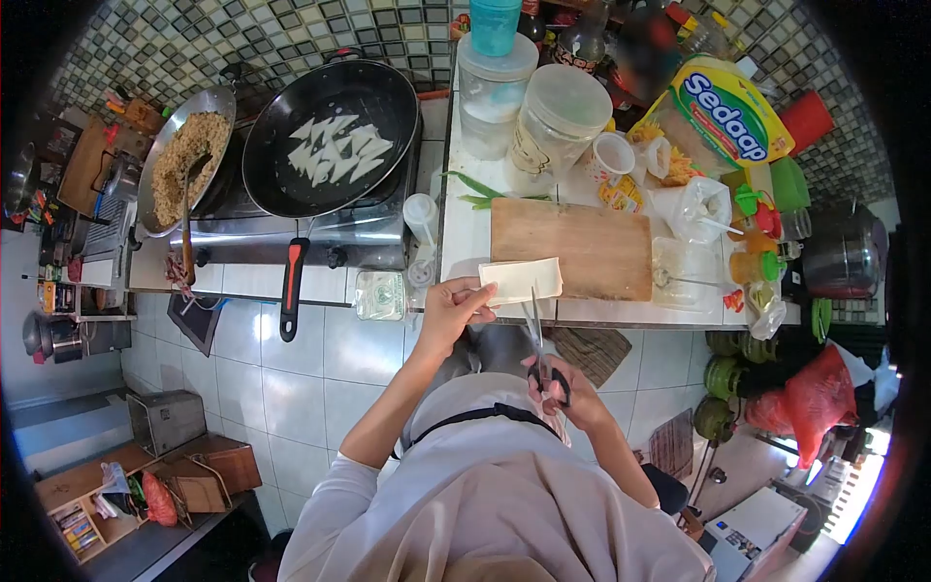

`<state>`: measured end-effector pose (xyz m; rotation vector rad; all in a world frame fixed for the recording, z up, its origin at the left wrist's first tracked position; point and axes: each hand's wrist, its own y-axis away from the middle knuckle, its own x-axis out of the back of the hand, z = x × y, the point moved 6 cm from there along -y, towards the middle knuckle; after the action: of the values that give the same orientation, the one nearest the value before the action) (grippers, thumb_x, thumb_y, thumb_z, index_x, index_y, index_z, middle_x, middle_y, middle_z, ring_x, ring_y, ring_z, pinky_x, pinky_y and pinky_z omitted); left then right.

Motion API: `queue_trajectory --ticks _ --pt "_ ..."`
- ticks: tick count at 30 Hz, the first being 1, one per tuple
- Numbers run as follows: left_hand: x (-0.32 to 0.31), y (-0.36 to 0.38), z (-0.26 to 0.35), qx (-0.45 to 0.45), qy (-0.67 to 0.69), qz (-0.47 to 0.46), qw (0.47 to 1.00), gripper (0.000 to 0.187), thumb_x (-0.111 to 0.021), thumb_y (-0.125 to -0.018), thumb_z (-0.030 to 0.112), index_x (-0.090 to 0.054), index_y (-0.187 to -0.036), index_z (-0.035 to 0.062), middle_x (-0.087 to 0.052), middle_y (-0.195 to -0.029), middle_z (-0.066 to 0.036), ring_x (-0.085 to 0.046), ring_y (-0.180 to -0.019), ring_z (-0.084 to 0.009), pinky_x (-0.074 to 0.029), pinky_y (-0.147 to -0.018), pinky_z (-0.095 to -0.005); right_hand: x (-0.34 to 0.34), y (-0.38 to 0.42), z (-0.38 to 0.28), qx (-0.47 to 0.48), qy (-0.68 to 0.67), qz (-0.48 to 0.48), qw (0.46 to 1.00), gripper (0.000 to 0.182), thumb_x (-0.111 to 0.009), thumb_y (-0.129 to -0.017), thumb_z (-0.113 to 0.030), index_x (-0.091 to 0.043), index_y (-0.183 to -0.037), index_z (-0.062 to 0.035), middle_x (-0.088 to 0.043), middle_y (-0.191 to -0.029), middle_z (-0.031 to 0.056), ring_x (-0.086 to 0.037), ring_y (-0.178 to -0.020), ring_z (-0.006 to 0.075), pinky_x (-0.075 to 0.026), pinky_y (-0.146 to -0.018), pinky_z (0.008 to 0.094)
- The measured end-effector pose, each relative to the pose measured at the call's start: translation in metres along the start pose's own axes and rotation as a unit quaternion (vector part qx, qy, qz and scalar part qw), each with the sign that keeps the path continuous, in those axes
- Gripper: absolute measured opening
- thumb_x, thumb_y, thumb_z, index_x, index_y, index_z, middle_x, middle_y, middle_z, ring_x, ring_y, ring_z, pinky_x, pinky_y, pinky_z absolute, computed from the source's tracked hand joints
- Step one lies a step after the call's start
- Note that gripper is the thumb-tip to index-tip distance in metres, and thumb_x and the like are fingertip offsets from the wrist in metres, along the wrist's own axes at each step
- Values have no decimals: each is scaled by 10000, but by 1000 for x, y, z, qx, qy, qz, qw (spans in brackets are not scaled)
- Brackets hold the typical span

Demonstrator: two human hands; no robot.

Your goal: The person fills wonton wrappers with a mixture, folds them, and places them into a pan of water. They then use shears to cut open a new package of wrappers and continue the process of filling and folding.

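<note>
Between the thumb and fingers of my left hand point(456, 312) is a stack of pale rectangular sheets point(519, 281), held level over the near edge of a wooden cutting board point(572, 242). My right hand point(567, 390) grips dark-handled scissors point(539, 339), whose blades point up to the sheets' lower right part. Whether the blades touch the sheets cannot be made out. Left of the board, a black frying pan point(276, 175) on the stove holds many pale triangular pieces point(335, 150).
A metal wok point(153, 218) of brown crumbly food with a spatula stands far left. The pan's handle point(292, 291) sticks out past the stove's front. Jars point(562, 116), a yellow Sedaap package point(718, 116), cups and a plastic container point(687, 274) surround the board.
</note>
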<state>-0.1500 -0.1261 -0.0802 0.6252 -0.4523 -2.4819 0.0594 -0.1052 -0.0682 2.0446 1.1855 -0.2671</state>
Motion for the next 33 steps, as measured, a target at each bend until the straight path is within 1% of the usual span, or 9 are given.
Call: queue_trajectory --ticks 4,6,7,15,16,18,21,27,33 --pt "-1 6 -4 1 -5 3 1000 262 -680 -836 159 -644 -996 -45 -658 -738 -62 -605 -594 -83 -543 -573 -221 1 -11 -8 19 54 40 998 661 -731 -758 -429 -485 -1211 -16 -523 -753 15 -465 -606 63 -352 -464 207" --pt "-1 6 -9 -7 2 3 1000 261 -678 -838 160 -646 -1001 -41 -658 -740 -58 -602 -602 -77 -543 -579 -221 1 -14 -10 21 81 62 995 706 -693 -735 -530 -499 -1185 -20 -497 -714 12 -474 -622 91 -315 -439 205" --pt "-1 5 -11 -14 9 1 1000 260 -676 -840 161 -647 -1006 -37 -658 -743 -53 -599 -610 -71 -543 -584 -220 0 -14 -10 21 81 62 995 706 -693 -735 -530 -499 -1185 -20 -497 -714 12 -474 -622 91 -315 -439 205" --pt "2 7 -12 -14 5 -1 1000 259 -679 -836 180 -657 -1014 -6 -673 -792 -60 -618 -625 -96 -518 -594 -216 -2 -15 -11 54 146 99 983 397 -610 -891 -289 -541 -1172 -18 -489 -642 -4 -401 -533 58 -266 -439 207" --pt "2 7 -12 -17 3 -3 1000 250 -679 -837 178 -660 -1009 -3 -673 -790 -57 -618 -624 -96 -514 -590 -215 -3 -14 -12 54 145 99 983 397 -610 -891 -289 -541 -1172 -18 -489 -642 -4 -401 -533 58 -266 -439 207" --pt "2 7 -13 -19 7 -2 1000 245 -679 -837 178 -661 -1004 -1 -673 -789 -55 -618 -623 -95 -510 -586 -213 -3 -13 -11 24 136 128 982 371 -663 -854 -242 -580 -1160 -47 -476 -699 -55 -406 -612 30 -310 -541 202" --pt "2 7 -15 -20 8 -1 1000 238 -677 -838 174 -662 -1001 1 -674 -793 -55 -619 -625 -96 -510 -585 -214 -3 -14 -11 32 133 127 983 372 -665 -849 -223 -581 -1164 -44 -491 -730 -54 -427 -648 31 -338 -574 199" --pt "2 7 -16 -14 3 -6 1000 230 -666 -845 156 -659 -1007 -7 -676 -809 -68 -620 -642 -101 -534 -619 -234 1 -15 -10 38 128 125 983 367 -672 -836 -185 -585 -1161 -37 -510 -792 -39 -464 -700 44 -383 -627 197" --pt "4 6 -16 -13 -1 -13 1000 245 -663 -848 151 -652 -1028 -14 -677 -832 -77 -620 -659 -102 -547 -640 -244 0 -16 -10 24 134 133 982 348 -666 -838 -150 -590 -1156 -30 -504 -788 -40 -452 -695 40 -377 -616 195"
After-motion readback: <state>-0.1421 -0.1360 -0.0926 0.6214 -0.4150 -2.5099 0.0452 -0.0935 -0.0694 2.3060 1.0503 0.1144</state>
